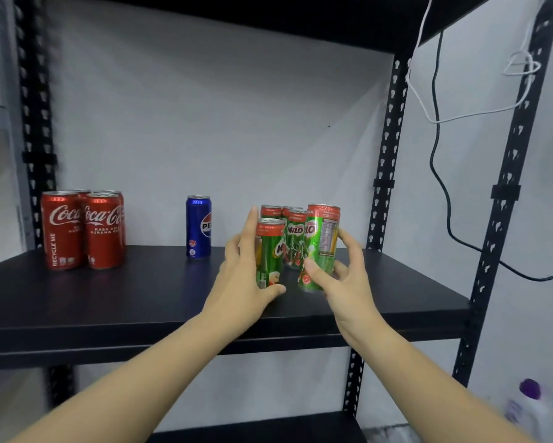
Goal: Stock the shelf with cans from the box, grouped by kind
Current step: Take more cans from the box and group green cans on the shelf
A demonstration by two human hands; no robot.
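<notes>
the cans are tall, thin, shiny green metal milo cans with red tops and the name in white letters. the left hand (pixel 248 273) is wrapped round one green milo can (pixel 270 252), thumb at the bottom and fingers up its left side, and that can stands on the flat black metal shelf (pixel 109 302). the right hand (pixel 342 276) grips a second milo can (pixel 321 246), which leans a little to the left and sits just beside the first. three more milo cans (pixel 296 238) stand close behind them, so five green cans show in all. one tall blue pepsi can (pixel 198 231) stands alone near the middle of the shelf. at the far left are four short red coca-cola cans (pixel 83 230), packed tight together. a white cord (pixel 416 91) and a black cord (pixel 441 187) hang at the right side.
</notes>
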